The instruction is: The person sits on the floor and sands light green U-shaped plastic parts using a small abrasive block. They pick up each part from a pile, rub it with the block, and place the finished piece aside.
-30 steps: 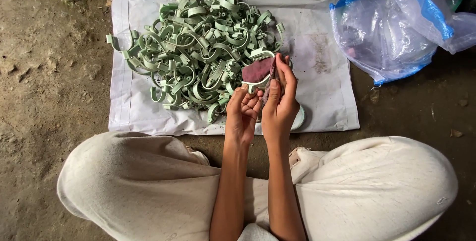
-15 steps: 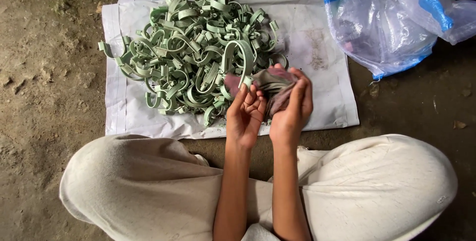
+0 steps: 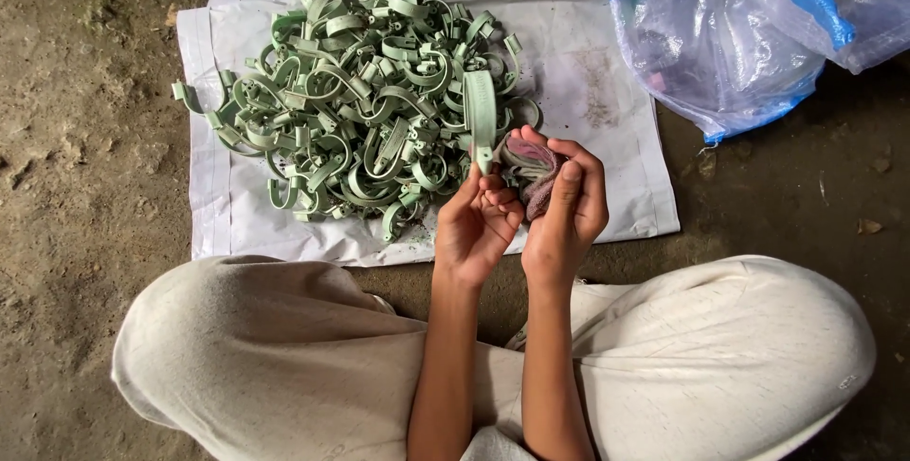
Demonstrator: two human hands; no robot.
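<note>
Left hand (image 3: 479,219) grip closed on pale green clamp (image 3: 481,120), held upright. Right hand (image 3: 567,210) grip pinches pinkish rag (image 3: 531,169) against clamp's lower end. Step looks like wiping. Clamp pile (image 3: 365,106) just beyond held clamp, on white sheet (image 3: 607,91). Plastic bag (image 3: 730,39) well right of pile. Floor (image 3: 85,186) bare dirt.

A bare dirt floor (image 3: 76,186) carries everything. A white sheet (image 3: 607,91) lies flat on it, with a heap of pale green clamps (image 3: 370,110) on top. Just beside the sheet's far right corner lies a crumpled clear plastic bag (image 3: 730,44) with blue edging.
</note>
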